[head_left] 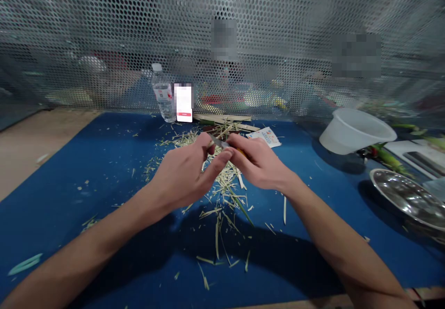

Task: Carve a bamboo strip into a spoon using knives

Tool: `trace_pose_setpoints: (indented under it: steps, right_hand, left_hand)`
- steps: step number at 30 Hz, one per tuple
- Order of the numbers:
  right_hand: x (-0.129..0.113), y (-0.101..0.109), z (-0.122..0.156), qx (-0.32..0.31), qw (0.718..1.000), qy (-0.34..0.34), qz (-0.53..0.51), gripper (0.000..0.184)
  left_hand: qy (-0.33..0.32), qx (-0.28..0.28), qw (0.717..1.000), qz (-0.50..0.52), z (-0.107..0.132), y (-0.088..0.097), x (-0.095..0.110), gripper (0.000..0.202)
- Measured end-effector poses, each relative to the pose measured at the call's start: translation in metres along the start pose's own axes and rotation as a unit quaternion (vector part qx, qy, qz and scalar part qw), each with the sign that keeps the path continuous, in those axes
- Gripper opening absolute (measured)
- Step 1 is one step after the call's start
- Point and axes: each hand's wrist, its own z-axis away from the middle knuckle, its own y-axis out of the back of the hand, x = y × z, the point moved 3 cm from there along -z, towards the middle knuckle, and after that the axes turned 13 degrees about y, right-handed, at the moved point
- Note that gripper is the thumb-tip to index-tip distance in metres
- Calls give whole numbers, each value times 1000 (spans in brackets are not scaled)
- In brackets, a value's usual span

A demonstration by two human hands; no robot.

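Observation:
My right hand is closed around the yellow handle of a small knife, whose blade points left. My left hand is curled just beside it, with its thumb stretched to the knife near the right fingers. Something small and pale shows at the left fingertips, mostly hidden by them. Under both hands lies a loose heap of pale green and cream shavings, scattered over a blue mat. A few longer pale strips lie behind the heap.
A water bottle and a lit phone stand at the back against a perforated metal screen. A printed packet lies behind my right hand. To the right are a white tub, a shiny metal bowl and plant pieces.

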Motion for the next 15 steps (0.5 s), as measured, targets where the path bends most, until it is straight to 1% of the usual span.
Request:
trace_pose_setpoints:
  steps: [2, 4, 6, 8, 11, 15]
  right_hand:
    - [1, 0, 0, -3, 1000, 2, -11, 23]
    - [3, 1, 0, -6, 1000, 7, -7, 22]
    - [4, 1, 0, -10, 1000, 13, 8, 21]
    - [6, 1, 1, -14, 999, 18, 22, 21]
    - [10, 1, 2, -16, 999, 30, 25, 22]
    - [12, 0, 3, -15, 998, 51, 28, 25]
  left_hand:
    - [-3, 5, 1000, 15, 0, 0, -1, 44]
    - [-10, -5, 998, 57, -1, 0, -1, 42]
    - [-17, -32, 993, 114, -3, -1, -3, 37]
    - [-13, -71, 984, 162, -6, -2, -4, 33]
    - [0, -122, 971, 205, -9, -3, -7, 32]
    - [7, -143, 964, 223, -9, -3, -8, 33]
